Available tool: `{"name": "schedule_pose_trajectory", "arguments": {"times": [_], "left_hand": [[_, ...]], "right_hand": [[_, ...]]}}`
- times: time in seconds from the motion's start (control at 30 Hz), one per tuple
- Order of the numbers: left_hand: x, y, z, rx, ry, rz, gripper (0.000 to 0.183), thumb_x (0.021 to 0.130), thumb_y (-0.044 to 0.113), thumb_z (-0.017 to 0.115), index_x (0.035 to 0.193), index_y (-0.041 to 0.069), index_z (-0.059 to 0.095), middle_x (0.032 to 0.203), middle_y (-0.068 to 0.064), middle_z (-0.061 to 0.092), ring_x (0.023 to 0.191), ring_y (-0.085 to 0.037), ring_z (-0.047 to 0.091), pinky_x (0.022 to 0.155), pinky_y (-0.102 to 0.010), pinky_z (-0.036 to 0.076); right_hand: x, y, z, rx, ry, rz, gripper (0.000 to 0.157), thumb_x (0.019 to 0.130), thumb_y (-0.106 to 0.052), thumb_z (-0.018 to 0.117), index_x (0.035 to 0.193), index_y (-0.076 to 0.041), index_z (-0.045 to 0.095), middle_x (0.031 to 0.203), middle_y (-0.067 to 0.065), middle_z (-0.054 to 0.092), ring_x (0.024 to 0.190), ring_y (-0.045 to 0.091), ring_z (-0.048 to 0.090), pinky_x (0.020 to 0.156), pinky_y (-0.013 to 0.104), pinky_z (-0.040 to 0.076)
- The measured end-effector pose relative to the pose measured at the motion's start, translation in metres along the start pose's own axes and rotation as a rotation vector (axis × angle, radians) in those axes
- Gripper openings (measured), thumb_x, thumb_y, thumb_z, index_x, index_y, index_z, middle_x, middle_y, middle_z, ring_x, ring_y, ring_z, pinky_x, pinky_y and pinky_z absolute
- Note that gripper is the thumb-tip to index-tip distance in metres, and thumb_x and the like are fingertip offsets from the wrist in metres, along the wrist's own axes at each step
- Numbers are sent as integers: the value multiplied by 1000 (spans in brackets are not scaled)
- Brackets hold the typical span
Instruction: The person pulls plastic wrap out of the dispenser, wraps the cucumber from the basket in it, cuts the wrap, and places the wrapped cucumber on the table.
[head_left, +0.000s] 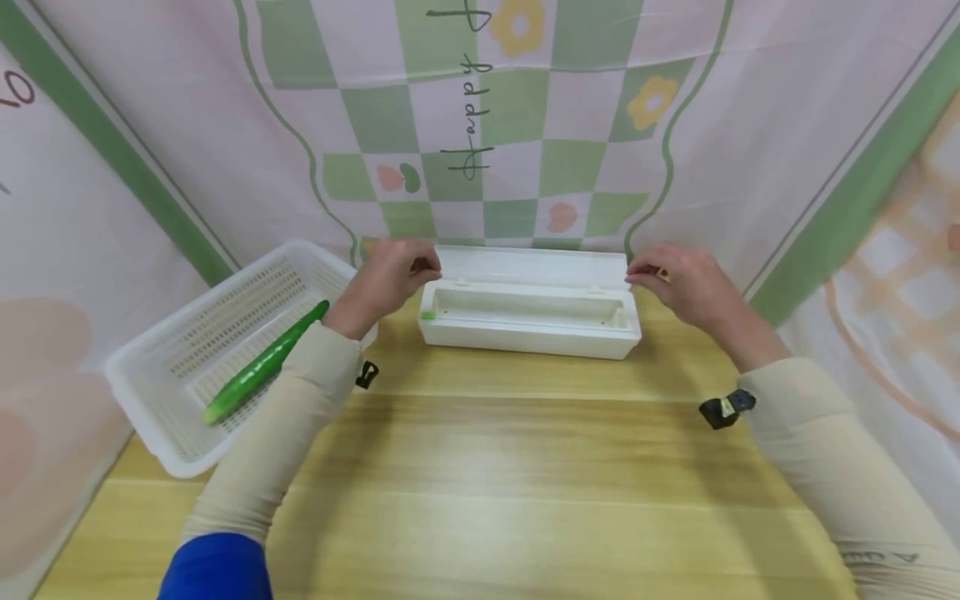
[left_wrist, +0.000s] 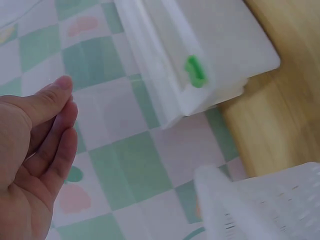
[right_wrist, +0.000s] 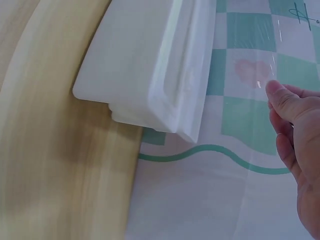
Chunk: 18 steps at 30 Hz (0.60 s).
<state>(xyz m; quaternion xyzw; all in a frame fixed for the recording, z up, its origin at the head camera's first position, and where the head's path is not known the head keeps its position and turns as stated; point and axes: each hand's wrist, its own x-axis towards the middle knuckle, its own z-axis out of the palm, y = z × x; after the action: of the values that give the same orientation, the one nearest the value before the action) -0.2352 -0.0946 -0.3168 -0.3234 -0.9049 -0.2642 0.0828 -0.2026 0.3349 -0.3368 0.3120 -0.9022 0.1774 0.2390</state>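
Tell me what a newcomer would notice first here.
The bright green cucumber in the white basket, on the left, catches the eye first. Next comes the open white box toward the table's back, left hand and right hand near its ends, apparently pinching clear film.

Left arm (head_left: 277, 425) reaches from near left toward far centre; right arm (head_left: 817, 450) slants in from near right. Left hand (head_left: 393, 271): thumb meets index finger in a pinch, other fingers bent loosely inward. Right hand (head_left: 686, 283): matching pinch, thumb uppermost, remaining fingers curled beneath. Hands well apart, fingertips (right_wrist: 274, 87) turned toward each other.
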Motion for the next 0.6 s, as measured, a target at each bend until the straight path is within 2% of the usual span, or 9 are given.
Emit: {"name": "schedule_pose_trajectory", "arguments": {"times": [0.13,0.27,0.4,0.6], "left_hand": [[1,6,-7,17,-3,4,5,97,6,75,98,2,78,98,-12,79,88,-24,74,81,-35,63],[1,9,-12,24,8,-10,5,97,6,75,98,2,79,99,-13,79,89,-24,75,81,-35,64],[1,12,-17,22,36,-19,4,97,5,76,97,3,79,98,-12,80,88,-23,76,82,-36,64],[1,19,-26,-16,76,-9,5,97,4,74,99,1,79,98,-14,80,88,-23,76,84,-37,64]], "right_hand": [[3,-2,-6,-7,33,-20,21,76,8,88,90,-4,78,84,9,77,75,23,72,73,7,46],[7,-5,-11,-20,52,-24,20,76,5,89,90,-4,79,84,10,77,76,25,72,73,10,47],[12,-8,-18,-38,70,-23,18,77,2,89,91,-3,78,85,11,77,76,25,72,74,7,47],[17,-11,-28,-62,109,-57,19,78,8,87,92,0,78,86,14,78,75,28,73,76,4,43]]}}
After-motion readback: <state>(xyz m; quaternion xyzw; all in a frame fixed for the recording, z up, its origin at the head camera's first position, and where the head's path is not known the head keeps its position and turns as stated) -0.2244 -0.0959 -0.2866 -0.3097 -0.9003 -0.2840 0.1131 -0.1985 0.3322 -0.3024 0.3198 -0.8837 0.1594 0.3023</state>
